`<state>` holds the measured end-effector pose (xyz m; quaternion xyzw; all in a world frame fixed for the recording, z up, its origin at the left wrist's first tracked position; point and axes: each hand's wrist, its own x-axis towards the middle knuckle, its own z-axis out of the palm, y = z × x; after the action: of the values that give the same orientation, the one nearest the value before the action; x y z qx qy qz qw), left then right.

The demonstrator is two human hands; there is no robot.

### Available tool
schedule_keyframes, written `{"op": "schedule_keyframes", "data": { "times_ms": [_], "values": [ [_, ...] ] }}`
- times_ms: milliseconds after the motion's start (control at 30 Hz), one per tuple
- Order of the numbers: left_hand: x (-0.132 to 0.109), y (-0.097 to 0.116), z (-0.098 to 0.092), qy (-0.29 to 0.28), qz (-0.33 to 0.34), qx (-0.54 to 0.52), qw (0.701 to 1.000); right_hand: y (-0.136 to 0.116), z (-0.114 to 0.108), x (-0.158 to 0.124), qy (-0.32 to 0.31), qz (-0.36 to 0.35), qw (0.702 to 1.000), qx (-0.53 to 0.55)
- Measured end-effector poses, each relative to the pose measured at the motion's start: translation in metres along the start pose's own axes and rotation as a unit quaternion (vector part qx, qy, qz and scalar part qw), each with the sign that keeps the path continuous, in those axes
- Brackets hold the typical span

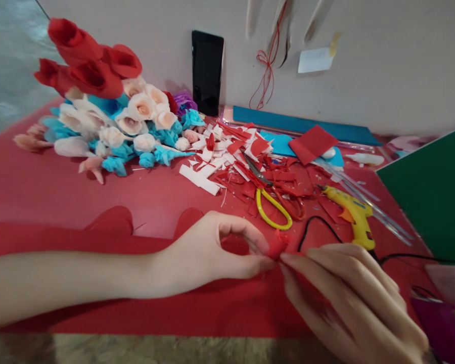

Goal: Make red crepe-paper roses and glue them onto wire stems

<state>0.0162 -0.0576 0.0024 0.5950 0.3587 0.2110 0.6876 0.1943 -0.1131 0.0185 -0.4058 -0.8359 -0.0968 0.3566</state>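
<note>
My left hand [216,253] pinches a small rolled piece of red paper [277,245] between thumb and forefinger, low in the middle of the view. My right hand [349,293] comes in from the lower right, and its fingertips press on the same red piece. Both hands rest over a large red sheet [98,237] with scalloped cut edges. Just beyond the hands lie yellow-handled scissors [273,202] and a yellow glue gun [354,215] with a black cord.
A heap of red, white, peach and blue paper roses [109,111] fills the back left. Red and white scraps [227,156] litter the middle. A black phone [207,71] leans on the wall. Blue sheets [299,124] and a green sheet [436,192] lie at the right.
</note>
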Motion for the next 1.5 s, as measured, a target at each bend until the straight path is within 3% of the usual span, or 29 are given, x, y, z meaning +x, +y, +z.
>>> {"op": "schedule_keyframes", "data": {
  "times_ms": [567,867,1100,1233,1500],
  "values": [
    [0.002,0.0,-0.001,-0.01,-0.011,0.031,0.999,0.002,0.005,-0.006,-0.027,-0.034,0.998,-0.037],
    [0.003,0.001,-0.001,0.01,-0.012,0.008,1.0,0.0,-0.004,0.005,-0.006,0.058,0.997,0.057],
    [0.002,-0.001,-0.001,0.01,-0.012,-0.019,1.0,0.002,0.001,0.001,-0.014,0.066,0.994,0.09],
    [0.002,0.001,0.0,0.011,-0.014,-0.03,0.999,0.002,0.0,-0.001,-0.019,0.15,0.975,0.166],
    [0.003,0.003,-0.001,0.04,-0.017,-0.034,0.998,0.006,0.006,-0.001,0.001,0.283,0.892,0.351]
  ]
}}
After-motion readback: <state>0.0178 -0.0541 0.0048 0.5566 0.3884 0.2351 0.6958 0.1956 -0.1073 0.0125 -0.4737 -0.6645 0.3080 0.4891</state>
